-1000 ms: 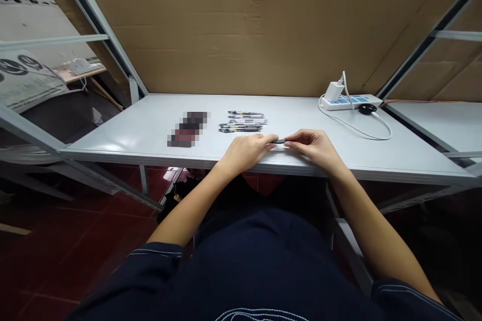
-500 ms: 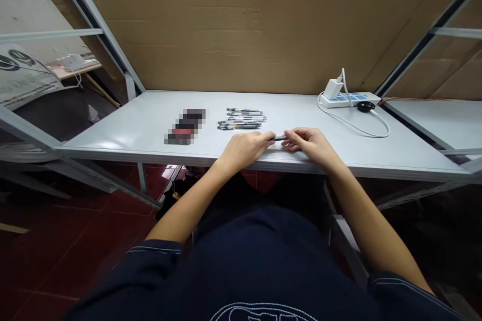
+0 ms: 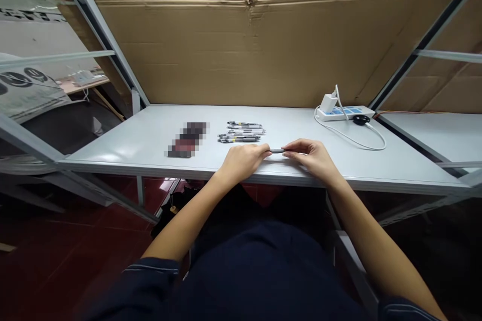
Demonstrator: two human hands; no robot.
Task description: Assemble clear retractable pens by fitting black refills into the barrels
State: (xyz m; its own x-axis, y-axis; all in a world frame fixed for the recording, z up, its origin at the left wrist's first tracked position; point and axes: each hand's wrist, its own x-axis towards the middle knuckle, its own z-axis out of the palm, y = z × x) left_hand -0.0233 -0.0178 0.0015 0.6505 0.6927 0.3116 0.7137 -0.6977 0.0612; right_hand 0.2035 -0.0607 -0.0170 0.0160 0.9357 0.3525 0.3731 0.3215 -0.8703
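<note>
Between my two hands, close to the front edge of the white table (image 3: 150, 153), a dark grey pen (image 3: 277, 150) lies roughly level. My left hand (image 3: 244, 159) pinches its left end, and my right hand (image 3: 307, 154) has the right end between thumb and fingers. Only the pen's middle stretch shows; both ends are covered by fingers. Just behind my left hand, several pens (image 3: 243, 132) with clear, white and dark barrels rest side by side on the table.
A pixel-blurred dark and red item (image 3: 187, 140) lies on the table's left part. At the back right sit a white power strip (image 3: 348, 113) with a charger (image 3: 328, 103), a white cable and a black round disc (image 3: 361, 120). Cardboard (image 3: 241, 55) walls off the back.
The camera view has tipped upward, so everything sits lower in the picture. Both hands keep hold of the pen; more of its grey middle shows between the fingers now.
</note>
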